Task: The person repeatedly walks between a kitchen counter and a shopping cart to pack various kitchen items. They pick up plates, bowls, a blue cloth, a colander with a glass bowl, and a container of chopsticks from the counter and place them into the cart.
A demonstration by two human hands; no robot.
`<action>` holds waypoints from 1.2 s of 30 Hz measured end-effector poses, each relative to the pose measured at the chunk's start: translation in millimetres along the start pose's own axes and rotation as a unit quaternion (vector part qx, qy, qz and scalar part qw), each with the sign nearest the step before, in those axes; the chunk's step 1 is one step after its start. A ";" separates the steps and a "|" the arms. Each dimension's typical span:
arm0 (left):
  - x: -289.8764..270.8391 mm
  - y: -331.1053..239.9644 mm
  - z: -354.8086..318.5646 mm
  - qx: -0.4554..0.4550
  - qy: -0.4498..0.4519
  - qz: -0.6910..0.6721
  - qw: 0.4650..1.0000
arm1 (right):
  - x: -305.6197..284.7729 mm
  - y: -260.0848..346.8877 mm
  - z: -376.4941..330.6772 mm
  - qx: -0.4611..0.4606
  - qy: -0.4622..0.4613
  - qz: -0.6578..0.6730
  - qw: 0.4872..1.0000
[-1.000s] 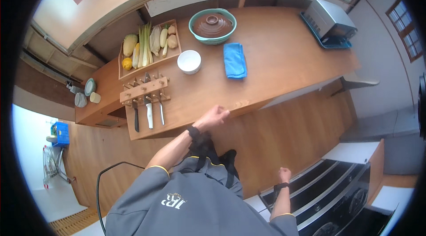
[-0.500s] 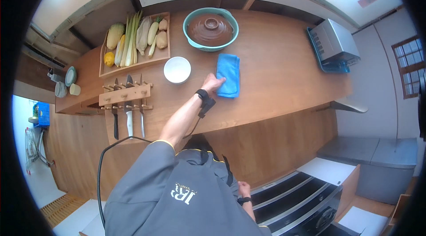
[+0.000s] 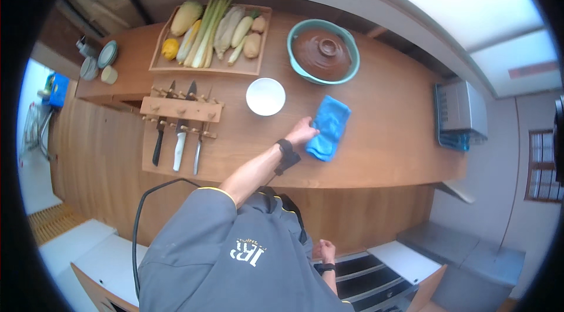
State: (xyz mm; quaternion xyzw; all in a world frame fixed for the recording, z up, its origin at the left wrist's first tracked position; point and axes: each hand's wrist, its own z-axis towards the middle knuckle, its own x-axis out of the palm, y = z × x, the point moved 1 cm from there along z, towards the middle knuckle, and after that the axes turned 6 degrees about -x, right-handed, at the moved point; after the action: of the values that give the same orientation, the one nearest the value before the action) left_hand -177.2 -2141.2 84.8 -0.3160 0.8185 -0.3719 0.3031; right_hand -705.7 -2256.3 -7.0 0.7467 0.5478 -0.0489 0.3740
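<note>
My left hand (image 3: pixel 303 131) reaches over the wooden counter and grips the left edge of a folded blue cloth (image 3: pixel 330 129), the thumb on top. The cloth lies tilted on the counter, its near end rumpled. Just beyond my left hand stands a white bowl (image 3: pixel 265 96), with nothing seen inside. Down by my right side hangs my right hand (image 3: pixel 325 250), its fingers curled in and no object showing in them. Behind the cloth, a teal basin (image 3: pixel 296 69) holds a brown lidded pot (image 3: pixel 320 54).
A wooden tray (image 3: pixel 212 69) of vegetables sits at the back left. Nearer, a peg rack (image 3: pixel 182 109) holds three knives, handles toward me. At the right end is a silver appliance (image 3: pixel 464 111) on a blue tray. Stacked dishes (image 3: pixel 107 54) stand far left.
My left hand has drawn the blue cloth nearer to me, and the cloth has turned from straight to slanted. The whole view has shifted. My right hand stays low at my side.
</note>
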 end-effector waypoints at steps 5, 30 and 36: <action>-16.5 15.8 -63.9 0.034 0.114 -0.185 0.975 | -38.1 115.5 45.9 -0.189 -0.024 -0.074 0.979; -60.3 203.3 -360.5 -0.077 -0.341 -0.260 0.900 | 267.6 508.4 48.6 -0.322 0.379 0.102 0.862; -109.3 238.1 -397.9 -0.022 -0.353 -0.319 0.879 | 245.4 511.0 68.3 -0.340 0.354 0.132 0.861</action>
State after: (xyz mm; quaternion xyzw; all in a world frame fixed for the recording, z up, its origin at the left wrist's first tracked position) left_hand -470.2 -1769.2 137.5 -0.6766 0.5204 -0.2941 0.4300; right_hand -149.0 -2167.6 83.7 0.6056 0.5221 0.4577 0.3889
